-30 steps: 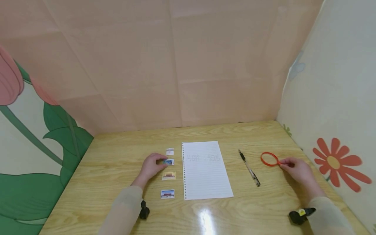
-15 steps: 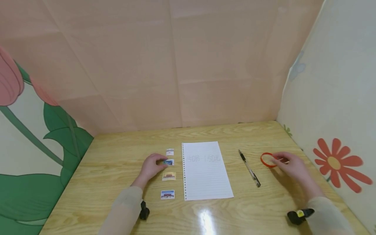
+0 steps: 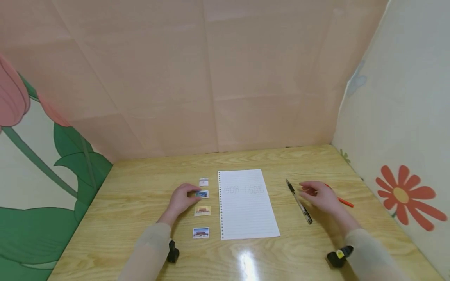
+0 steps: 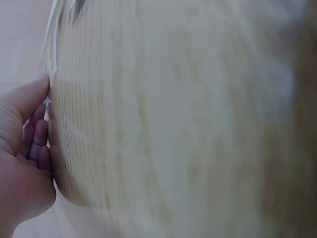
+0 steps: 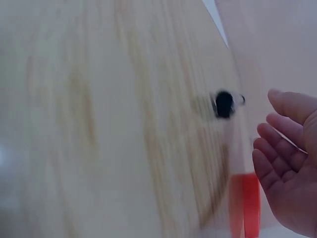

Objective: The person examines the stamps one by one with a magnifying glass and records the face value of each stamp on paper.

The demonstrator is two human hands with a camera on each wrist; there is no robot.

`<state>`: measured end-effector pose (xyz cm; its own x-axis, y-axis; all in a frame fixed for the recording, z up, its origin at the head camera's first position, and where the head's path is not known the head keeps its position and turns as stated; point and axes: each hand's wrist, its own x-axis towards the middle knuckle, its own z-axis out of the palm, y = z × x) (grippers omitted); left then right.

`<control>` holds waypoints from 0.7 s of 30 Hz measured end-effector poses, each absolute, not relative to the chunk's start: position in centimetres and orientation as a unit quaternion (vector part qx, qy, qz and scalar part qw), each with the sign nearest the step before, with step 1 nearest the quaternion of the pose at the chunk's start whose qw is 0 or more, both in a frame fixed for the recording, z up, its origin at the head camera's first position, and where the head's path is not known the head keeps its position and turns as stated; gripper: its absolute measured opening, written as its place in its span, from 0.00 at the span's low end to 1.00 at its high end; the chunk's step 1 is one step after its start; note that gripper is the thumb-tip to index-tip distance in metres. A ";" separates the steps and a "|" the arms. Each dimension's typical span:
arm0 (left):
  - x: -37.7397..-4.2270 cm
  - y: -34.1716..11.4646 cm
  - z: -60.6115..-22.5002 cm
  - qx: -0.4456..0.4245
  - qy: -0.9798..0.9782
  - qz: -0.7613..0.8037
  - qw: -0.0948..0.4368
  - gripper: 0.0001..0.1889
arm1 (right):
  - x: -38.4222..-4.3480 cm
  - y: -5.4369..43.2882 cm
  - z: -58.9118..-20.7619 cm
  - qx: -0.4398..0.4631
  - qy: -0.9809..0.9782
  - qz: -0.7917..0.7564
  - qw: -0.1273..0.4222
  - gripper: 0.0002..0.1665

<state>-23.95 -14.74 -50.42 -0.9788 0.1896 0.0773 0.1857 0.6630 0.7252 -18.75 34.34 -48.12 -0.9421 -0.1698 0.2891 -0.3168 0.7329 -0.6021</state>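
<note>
My left hand (image 3: 182, 200) rests by a small blue stamp (image 3: 202, 194), its left edge between the tips of my thumb and index finger. In the left wrist view the other fingers are curled in. My right hand (image 3: 321, 195) hovers just right of a black-and-clear pen (image 3: 301, 207), fingers bent loosely around nothing. A red magnifying glass lies beyond that hand; its handle (image 3: 346, 202) shows, while most of its ring is hidden. In the right wrist view, the open palm faces the pen's black end (image 5: 224, 104) and a red band of the magnifying glass (image 5: 251, 204).
Other stamps line up with it: a pale one (image 3: 204, 182) behind, a yellow one (image 3: 202, 210) and a blue-and-red one (image 3: 201, 233) nearer. A lined sheet (image 3: 249, 218) with faint handwriting lies between the stamps and the pen. Walls border the wooden table (image 3: 140, 175).
My right hand has let go of the magnifying glass's handle and moved left across its ring to beside the pen. The left hand has stayed at the blue stamp.
</note>
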 end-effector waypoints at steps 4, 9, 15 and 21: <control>-23.9 -14.7 -50.3 0.096 0.911 0.402 0.006 0.14 | -19.2 33.4 -48.2 0.118 -0.934 0.326 0.085 0.22; -23.9 -14.7 -50.3 0.099 0.912 0.398 0.005 0.14 | -19.8 32.8 -48.6 0.114 -0.941 0.316 0.050 0.27; -23.9 -14.7 -50.4 0.106 0.912 0.397 0.004 0.14 | -20.1 32.5 -49.1 0.115 -0.942 0.311 0.050 0.31; -24.0 -14.8 -50.5 0.113 0.911 0.396 0.000 0.13 | -20.1 32.3 -49.4 0.104 -0.948 0.297 0.053 0.32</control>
<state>-23.96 -14.83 -50.47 -0.9743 0.2066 0.0893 0.2062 0.6600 0.7224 -20.05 32.32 -49.35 -0.9729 -0.1655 0.1615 -0.2281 0.8022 -0.5518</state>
